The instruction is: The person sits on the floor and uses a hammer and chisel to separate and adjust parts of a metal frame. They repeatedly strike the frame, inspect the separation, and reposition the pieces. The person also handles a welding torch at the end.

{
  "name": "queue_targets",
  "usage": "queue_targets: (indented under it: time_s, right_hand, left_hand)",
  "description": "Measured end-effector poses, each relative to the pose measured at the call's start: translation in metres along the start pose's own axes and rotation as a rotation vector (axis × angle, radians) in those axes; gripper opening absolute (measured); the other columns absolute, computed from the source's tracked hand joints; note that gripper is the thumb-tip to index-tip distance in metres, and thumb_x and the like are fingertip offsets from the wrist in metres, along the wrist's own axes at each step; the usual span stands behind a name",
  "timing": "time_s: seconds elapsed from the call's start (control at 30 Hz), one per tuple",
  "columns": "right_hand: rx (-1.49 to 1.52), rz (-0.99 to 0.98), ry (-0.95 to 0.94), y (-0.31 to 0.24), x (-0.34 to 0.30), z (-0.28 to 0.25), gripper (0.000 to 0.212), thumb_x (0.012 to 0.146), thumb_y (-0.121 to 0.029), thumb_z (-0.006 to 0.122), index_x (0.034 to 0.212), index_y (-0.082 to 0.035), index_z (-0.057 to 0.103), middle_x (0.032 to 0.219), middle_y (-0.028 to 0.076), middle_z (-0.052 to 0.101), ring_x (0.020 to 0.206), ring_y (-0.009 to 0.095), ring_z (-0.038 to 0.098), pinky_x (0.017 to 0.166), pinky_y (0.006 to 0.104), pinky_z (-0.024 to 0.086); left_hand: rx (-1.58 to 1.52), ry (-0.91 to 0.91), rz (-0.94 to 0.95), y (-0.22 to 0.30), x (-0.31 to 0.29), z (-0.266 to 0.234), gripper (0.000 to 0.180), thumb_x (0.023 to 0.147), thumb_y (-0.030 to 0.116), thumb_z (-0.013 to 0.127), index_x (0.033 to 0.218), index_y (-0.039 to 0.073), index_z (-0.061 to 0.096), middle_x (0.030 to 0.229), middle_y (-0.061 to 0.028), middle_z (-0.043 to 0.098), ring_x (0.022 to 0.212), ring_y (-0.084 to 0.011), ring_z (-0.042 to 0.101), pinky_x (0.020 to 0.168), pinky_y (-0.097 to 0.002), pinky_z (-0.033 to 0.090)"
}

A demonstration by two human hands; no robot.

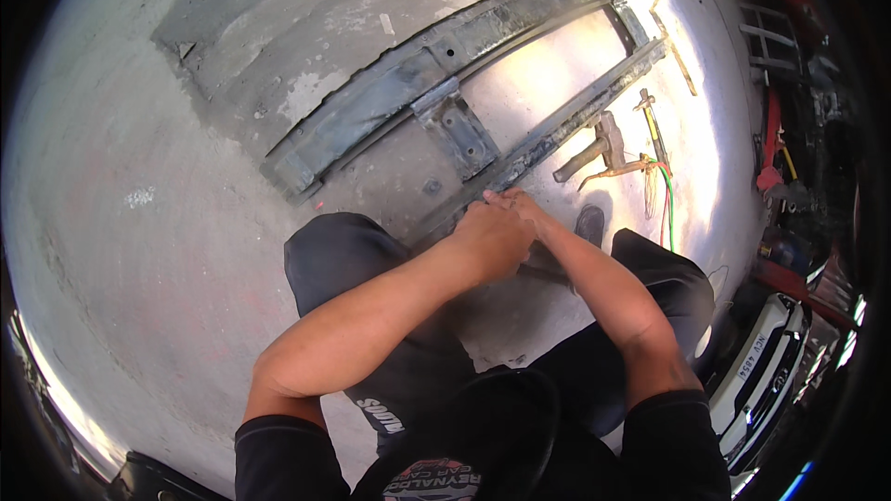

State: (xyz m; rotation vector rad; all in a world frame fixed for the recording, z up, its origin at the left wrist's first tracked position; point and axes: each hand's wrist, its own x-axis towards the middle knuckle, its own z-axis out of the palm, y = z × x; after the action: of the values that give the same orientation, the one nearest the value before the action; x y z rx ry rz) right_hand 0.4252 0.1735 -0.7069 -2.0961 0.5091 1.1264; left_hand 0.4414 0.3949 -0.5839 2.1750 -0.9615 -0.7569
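Observation:
A worn, dark metal frame [371,97], like a car's radiator support, lies on the concrete floor. It has a curved upper beam, a short middle bracket [455,134] and a long straight lower rail [557,137]. Both my hands meet at the near end of that rail. Fingers curled, my left hand [497,239] is closed in a fist; whatever it grips is hidden. Just beyond it, my right hand [517,205] is also closed, its fingers bunched against the left hand near the rail. A dark shape shows beneath my hands, too unclear to name.
Right of the rail lie a short-handled hammer [603,144], a torch [619,170] with red and green hoses [667,204], and another hammer [652,121]. A thin rusty strip [679,51] lies farther off. My shoe [590,223] is close by. A car's front [761,371] stands at the right.

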Motion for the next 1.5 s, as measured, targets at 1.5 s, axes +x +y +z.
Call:
queue_targets:
  time_s: [1.5]
  right_hand:
    - [-0.012, -0.210, 0.144, 0.028, 0.008, 0.011, 0.037, 0.098, -0.044, 0.066, 0.111, -0.011, 0.075, 0.111, 0.015, 0.075, 0.109, 0.033, 0.071, 0.093, 0.0433, 0.056]
  left_hand:
    - [-1.481, 0.830, -1.032, 0.099, -0.138, 0.137, 0.058, 0.100, 0.040, 0.067, 0.138, -0.002, 0.056, 0.119, -0.0145, 0.070, 0.101, -0.0240, 0.071, 0.091, -0.0376, 0.056]
